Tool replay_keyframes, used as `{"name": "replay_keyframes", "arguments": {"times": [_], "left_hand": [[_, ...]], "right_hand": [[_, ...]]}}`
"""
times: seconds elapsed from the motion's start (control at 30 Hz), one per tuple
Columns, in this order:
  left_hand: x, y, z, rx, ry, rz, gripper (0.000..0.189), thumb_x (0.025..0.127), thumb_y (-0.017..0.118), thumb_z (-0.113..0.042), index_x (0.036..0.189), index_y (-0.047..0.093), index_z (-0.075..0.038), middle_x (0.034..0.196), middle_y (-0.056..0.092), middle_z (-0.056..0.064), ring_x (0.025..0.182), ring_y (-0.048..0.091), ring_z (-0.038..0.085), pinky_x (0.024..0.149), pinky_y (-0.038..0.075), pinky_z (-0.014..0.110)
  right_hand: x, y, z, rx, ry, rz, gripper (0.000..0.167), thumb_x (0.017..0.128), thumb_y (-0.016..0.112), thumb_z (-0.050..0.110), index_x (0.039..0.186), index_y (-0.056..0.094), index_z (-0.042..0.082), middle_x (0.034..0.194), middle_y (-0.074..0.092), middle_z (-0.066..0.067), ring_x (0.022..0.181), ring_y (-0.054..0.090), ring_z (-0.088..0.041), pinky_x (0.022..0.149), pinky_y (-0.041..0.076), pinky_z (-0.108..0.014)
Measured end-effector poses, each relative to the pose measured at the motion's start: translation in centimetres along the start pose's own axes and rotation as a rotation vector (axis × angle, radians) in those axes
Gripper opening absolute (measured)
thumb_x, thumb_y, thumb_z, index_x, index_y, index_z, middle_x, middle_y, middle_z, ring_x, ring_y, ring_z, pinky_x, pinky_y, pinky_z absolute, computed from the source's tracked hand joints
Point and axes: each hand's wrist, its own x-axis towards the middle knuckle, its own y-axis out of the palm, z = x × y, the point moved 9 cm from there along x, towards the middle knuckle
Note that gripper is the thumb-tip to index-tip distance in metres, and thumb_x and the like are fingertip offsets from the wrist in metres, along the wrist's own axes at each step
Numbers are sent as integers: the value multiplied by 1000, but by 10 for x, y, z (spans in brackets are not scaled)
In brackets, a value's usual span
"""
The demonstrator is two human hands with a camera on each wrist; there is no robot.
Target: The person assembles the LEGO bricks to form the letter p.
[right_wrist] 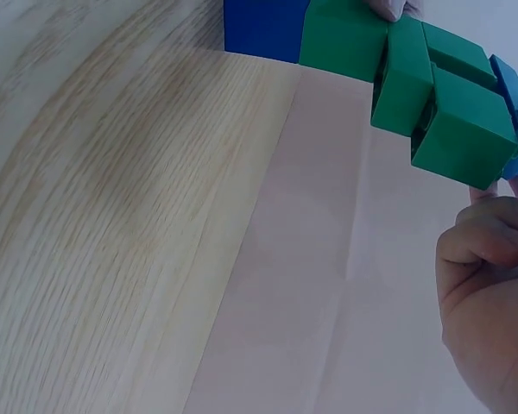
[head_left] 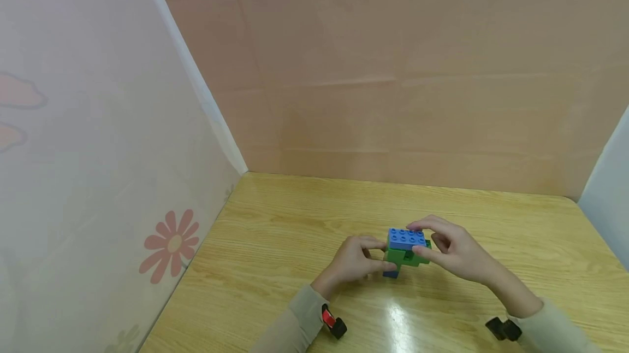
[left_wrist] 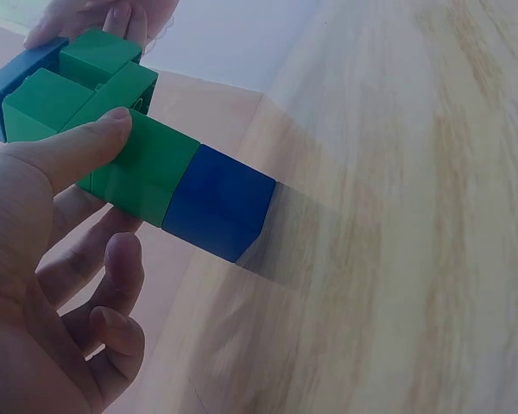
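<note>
A stack of toy building bricks stands near the table's front. At its foot is a dark blue brick [left_wrist: 220,203], close over the wood. Several green bricks [left_wrist: 147,168] rise above it, the upper ones stepping out to the right. On top lies a lighter blue brick [head_left: 405,239] with its studs facing up. My left hand [head_left: 351,260] pinches the green part from the left, thumb on the near side. From the right, my right hand [head_left: 457,249] holds the lighter blue brick between thumb and fingers, and covers its right end in the head view.
The wood-grain table [head_left: 275,222] reaches back to a brown paper-like wall [head_left: 324,112]. A pale panel with printed flowers [head_left: 174,243] borders the left side, and another pale panel [head_left: 609,183] the right. Black wrist straps [head_left: 503,329] sit at both sleeves.
</note>
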Motion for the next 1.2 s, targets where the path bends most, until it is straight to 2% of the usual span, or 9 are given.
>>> {"name": "replay_keyframes", "arguments": {"times": [0.13, 0.43, 0.9, 1.2], "left_hand": [[0, -1, -1, 3, 13, -2, 39, 83, 91, -33, 120, 80, -27, 113, 71, -21, 68, 64, 7, 54, 54, 28], [-1, 0, -1, -15, 30, -3, 39, 84, 90, -32, 121, 79, -29, 112, 71, -21, 63, 64, 8, 52, 54, 30], [-1, 1, -3, -5, 60, 7, 40, 85, 89, -33, 123, 78, -30, 113, 71, -21, 71, 65, 7, 56, 55, 29], [-1, 0, -7, 19, 82, 12, 41, 85, 89, -33, 124, 78, -28, 114, 71, -22, 76, 65, 5, 61, 56, 27]], "right_hand": [[2, 0, 2, -22, -10, -24, 48, 88, 78, -6, 128, 68, 20, 115, 67, 9, 52, 30, 3, 45, 35, -20], [4, 2, 1, -68, -5, -71, 45, 88, 79, -3, 122, 72, 26, 111, 68, 12, 52, 30, 0, 45, 33, -21], [2, 6, -4, 34, 70, -92, 40, 90, 77, -4, 116, 74, 25, 110, 69, 8, 48, 31, -4, 43, 35, -23], [1, 6, -1, 45, 90, -91, 34, 91, 77, -2, 115, 74, 21, 109, 68, 5, 48, 32, -7, 43, 36, -25]]}}
